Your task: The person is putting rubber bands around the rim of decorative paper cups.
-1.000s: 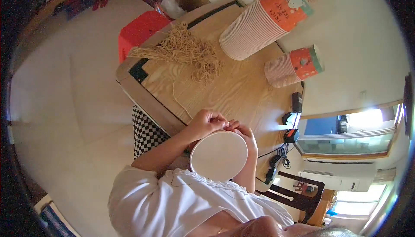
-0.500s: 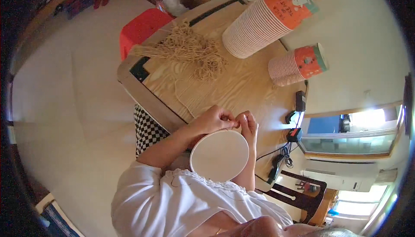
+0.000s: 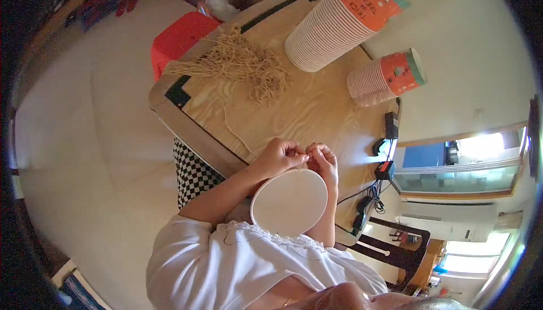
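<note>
Against my chest and lap rests a paper bucket (image 3: 289,202), its round white face turned up toward me. At the far side of its rim, my left hand (image 3: 278,157) is closed in a pinch. My right hand (image 3: 323,163) pinches right beside it, fingertips nearly touching. Between them is what looks like a thin strand of twine, mostly hidden by the fingers. Beyond my hands a tangled heap of tan twine strands (image 3: 243,64) lies on the wooden table (image 3: 209,109). One loose strand (image 3: 233,126) trails from it toward the near edge.
A tall stack of orange-printed paper buckets (image 3: 334,24) lies at the far right of the table, with a shorter stack (image 3: 384,78) nearer. Black adapters and cables (image 3: 370,200) line the right edge. A red stool (image 3: 181,38) stands beyond the left corner, a dark chair (image 3: 401,248) at right.
My hands stay pinched together at the rim, with the right fingers curled in slightly more. The bucket has barely shifted. The whole view has moved a little.
</note>
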### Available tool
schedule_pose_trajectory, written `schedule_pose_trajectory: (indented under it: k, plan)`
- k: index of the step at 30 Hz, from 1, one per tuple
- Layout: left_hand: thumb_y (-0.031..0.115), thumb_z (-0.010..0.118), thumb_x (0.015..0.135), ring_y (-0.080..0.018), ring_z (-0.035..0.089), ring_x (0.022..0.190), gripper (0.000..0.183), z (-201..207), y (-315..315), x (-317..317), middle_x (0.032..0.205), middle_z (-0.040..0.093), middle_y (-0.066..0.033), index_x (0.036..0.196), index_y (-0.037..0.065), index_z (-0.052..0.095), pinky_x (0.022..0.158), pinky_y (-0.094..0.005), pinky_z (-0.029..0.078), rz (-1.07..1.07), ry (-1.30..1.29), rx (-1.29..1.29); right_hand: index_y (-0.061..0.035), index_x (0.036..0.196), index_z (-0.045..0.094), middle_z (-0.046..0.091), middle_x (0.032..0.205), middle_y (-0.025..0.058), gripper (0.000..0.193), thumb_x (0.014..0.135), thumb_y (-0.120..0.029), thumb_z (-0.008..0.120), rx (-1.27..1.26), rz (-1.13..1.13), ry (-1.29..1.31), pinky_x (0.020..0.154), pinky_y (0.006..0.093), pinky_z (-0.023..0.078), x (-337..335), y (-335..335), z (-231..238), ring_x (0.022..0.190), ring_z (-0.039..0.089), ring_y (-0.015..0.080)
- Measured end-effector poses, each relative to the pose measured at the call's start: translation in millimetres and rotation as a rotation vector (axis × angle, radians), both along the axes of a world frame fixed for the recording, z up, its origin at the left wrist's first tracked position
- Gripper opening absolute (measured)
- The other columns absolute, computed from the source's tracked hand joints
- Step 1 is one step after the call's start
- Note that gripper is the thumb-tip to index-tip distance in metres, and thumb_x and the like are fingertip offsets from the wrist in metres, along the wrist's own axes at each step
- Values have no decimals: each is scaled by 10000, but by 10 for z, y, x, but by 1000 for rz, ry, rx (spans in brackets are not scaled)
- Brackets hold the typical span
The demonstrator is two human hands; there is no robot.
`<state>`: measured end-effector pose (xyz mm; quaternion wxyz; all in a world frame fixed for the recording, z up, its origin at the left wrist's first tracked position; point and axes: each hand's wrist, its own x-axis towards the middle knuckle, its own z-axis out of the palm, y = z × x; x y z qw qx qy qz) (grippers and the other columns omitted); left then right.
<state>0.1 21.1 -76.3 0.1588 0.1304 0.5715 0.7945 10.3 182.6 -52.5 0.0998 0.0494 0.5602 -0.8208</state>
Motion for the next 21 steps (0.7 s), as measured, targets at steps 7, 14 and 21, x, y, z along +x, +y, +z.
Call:
schedule_pose_trajectory:
  k: [7, 14, 21]
  plan:
    - [152, 642, 765, -44, 453, 507, 125, -18, 106, 13, 574, 538, 25, 754, 27, 630, 460, -226, 368, 174, 23, -95, -44, 735, 530, 482, 701, -7, 156, 850, -148, 545, 562, 72, 168, 630, 223, 347, -83, 100, 152, 668, 433, 91]
    - [154, 641, 761, -38, 436, 492, 123, -32, 83, 72, 566, 535, 22, 757, 32, 631, 448, -226, 358, 84, 2, -153, -53, 718, 495, 428, 663, -16, 215, 886, -187, 499, 743, 204, 40, 621, 225, 337, 6, 149, 228, 638, 388, 86]
    - [165, 648, 760, -27, 430, 498, 127, -103, 35, 73, 556, 524, 33, 756, 39, 629, 449, -216, 350, 134, 47, -189, -37, 834, 499, 484, 785, 23, 112, 881, -139, 501, 82, 68, -27, 656, 241, 377, 114, 162, 237, 695, 449, 116]
